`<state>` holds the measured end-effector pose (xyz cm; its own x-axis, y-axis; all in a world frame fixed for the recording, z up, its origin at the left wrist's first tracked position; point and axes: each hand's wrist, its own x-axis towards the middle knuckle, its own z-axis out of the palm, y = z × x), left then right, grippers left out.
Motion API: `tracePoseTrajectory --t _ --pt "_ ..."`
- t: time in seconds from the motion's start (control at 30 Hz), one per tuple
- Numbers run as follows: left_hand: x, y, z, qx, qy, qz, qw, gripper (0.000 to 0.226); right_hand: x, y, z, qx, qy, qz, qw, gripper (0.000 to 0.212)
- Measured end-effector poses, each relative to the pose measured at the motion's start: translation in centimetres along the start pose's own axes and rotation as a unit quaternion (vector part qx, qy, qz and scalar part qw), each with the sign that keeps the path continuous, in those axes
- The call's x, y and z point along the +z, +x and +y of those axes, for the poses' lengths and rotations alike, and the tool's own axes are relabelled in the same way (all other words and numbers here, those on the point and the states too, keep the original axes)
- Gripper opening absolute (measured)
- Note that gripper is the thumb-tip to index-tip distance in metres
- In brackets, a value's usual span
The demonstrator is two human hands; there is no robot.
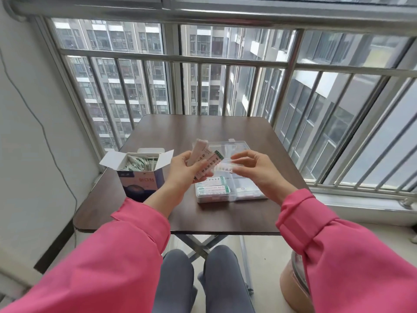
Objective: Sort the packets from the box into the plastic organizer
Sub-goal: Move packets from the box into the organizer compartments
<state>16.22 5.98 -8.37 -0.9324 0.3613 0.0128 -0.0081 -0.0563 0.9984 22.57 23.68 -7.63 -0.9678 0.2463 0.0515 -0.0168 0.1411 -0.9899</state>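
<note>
Head view showed left hand [187,170] gripping fanned packets [204,160], right hand [255,168] pinching one packet [223,167], masking organizer [239,190]; box [140,175] stood left.

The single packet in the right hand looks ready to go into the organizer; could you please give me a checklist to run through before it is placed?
1. Right hand pinches one packet: ok.
2. Left hand holds the remaining packets, fanned out: ok.
3. Plastic organizer is open, lid back: ok.
4. Packet is above the organizer, not yet in a compartment: ok.
5. Near-left compartment already holds stacked packets; whether there is room left: cannot tell.
6. Box stands open beside the organizer, more packets inside: ok.
</note>
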Motion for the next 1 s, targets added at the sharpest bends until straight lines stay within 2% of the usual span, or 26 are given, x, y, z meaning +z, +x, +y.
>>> tracePoseTrajectory --t 0.07,0.27,0.37,0.5,0.67,0.83,1.0 --pt "0.1 0.0 -0.4 0.013 0.030 0.001 0.999 0.008 -0.1 0.0 0.1 0.005 -0.063 0.000 0.998 0.025" --pt "-0.6 0.7 -1.9 0.076 0.182 0.042 0.980 0.012 0.7 0.8 1.2 -0.002 -0.149 0.036 0.988 0.012" --pt "-1.2 1.1 -2.5 0.090 0.218 0.072 0.969 0.014 1.4 1.9 1.8 -0.006 -0.196 0.066 0.978 0.009" --pt "-1.5 1.7 -3.6 0.080 0.191 0.072 0.976 0.023 2.8 3.5 2.4 -0.014 -0.265 0.044 0.963 0.011" --pt "-1.5 2.3 -4.5 0.076 0.185 0.077 0.977 0.017 4.2 4.5 2.9 -0.027 -0.345 0.005 0.938 0.012" --pt "-1.6 2.6 -5.0 0.072 0.173 0.080 0.979 0.024 4.8 4.8 3.1 -0.044 -0.401 -0.020 0.915 0.017" --pt "-1.5 2.5 -4.6 0.069 0.130 0.071 0.986 0.013 5.1 4.5 3.0 -0.063 -0.440 -0.032 0.895 0.012"
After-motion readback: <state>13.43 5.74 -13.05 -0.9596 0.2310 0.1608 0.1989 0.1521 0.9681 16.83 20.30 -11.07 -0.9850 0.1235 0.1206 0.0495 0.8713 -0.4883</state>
